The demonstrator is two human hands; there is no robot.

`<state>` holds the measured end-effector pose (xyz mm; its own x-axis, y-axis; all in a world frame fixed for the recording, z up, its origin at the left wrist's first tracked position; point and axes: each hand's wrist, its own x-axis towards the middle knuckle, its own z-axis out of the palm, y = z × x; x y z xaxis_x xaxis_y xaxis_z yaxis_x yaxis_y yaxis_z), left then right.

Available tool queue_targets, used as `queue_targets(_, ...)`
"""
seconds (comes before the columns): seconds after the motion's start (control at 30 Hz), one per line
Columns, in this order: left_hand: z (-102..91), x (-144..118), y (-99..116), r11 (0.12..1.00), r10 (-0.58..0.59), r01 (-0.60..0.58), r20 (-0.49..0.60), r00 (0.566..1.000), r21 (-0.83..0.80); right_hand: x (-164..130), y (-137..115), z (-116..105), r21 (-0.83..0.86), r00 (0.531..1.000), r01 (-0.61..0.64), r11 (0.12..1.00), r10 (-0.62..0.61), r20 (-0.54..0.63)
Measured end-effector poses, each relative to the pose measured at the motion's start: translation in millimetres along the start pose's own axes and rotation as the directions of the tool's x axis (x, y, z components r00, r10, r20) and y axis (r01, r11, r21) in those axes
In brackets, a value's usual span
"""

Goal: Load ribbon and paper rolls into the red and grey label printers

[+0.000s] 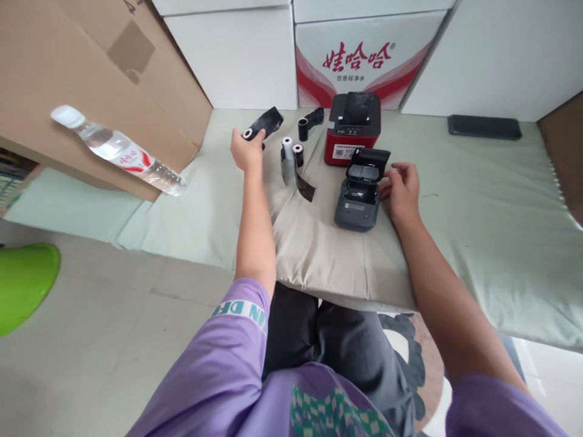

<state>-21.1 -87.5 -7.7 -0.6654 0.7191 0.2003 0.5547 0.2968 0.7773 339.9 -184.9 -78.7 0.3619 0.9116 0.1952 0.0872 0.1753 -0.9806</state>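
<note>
My left hand (247,149) is closed on a black paper roll (268,123) with a white core, its loose black end sticking out to the right. Beside the lid of a small dark grey label printer (357,209) is my right hand (401,189), its fingers loosely bent and apart. They are at the printer's right side; firm contact is hard to make out. The printer's lid (368,162) stands raised, and something whitish shows inside. Between my hands stand a white roll (288,149), a small black roll (298,155) with a trailing strip and another black roll (303,129).
Behind the grey printer stands a red and black printer (353,133). A black phone (484,127) lies at the back right. A water bottle (121,150) is at the left by a cardboard box (91,73). White cartons (232,60) line the back of the cloth-covered surface (460,230).
</note>
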Motion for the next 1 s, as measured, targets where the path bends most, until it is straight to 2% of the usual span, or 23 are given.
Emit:
queue_targets(0.13,6.8,-9,-4,0.998,-0.044,0.043,0.005,0.999,0.050,1,3,0,-0.038,0.999,0.029,0.999,-0.030,-0.013)
queue_targets(0.3,13.5,-15,-9,0.975,-0.088,0.072,0.070,0.994,0.209,0,4,0,-0.060,0.999,0.044,0.997,-0.045,-0.002)
queue_targets(0.37,7.6,-14,-7,0.958,-0.114,0.069,0.148,0.982,0.279,-1,2,0,-0.065,0.999,0.047,0.997,-0.047,0.003)
queue_targets(0.47,-14.5,-10,4,0.924,-0.145,0.013,0.319,0.936,0.383,-3,-1,1,-0.068,0.999,0.037,0.997,-0.036,0.013)
queue_targets(0.53,-32.8,-8,17,0.918,-0.085,-0.051,0.320,0.944,0.393,-4,-5,2,-0.062,1.000,0.017,0.998,-0.016,0.013)
queue_targets(0.6,-47.8,-8,31,0.939,0.060,-0.129,0.217,0.974,0.319,-5,-7,2,-0.055,1.000,-0.003,0.998,0.004,0.008)
queue_targets(0.63,-52.5,-8,37,0.947,0.133,-0.186,0.208,0.969,0.260,-6,-8,2,-0.055,1.000,-0.010,0.998,0.011,0.006)
queue_targets(0.7,-55.3,-12,49,0.937,0.276,-0.318,0.250,0.928,0.144,-6,-9,2,-0.063,1.000,-0.014,0.998,0.014,-0.002)
queue_targets(0.77,-49.7,-18,58,0.902,0.382,-0.429,0.387,0.840,0.041,-6,-8,2,-0.071,1.000,-0.009,0.997,0.009,0.000)
queue_targets(0.8,-44.5,-22,61,0.887,0.415,-0.463,0.443,0.794,-0.002,-6,-7,1,-0.074,1.000,-0.006,0.997,0.006,0.004)
queue_targets(0.87,-31.8,-31,67,0.872,0.431,-0.488,0.528,0.732,-0.034,-5,-5,0,-0.082,1.000,-0.002,0.997,0.003,0.011)
queue_targets(0.93,-18.9,-39,70,0.868,0.401,-0.496,0.577,0.711,0.007,-4,-3,0,-0.087,1.000,0.002,0.996,-0.001,0.010)
queue_targets(1.0,-8.3,-44,71,0.854,0.373,-0.511,0.574,0.729,0.095,-4,-2,0,-0.080,1.000,0.011,0.997,-0.010,0.004)
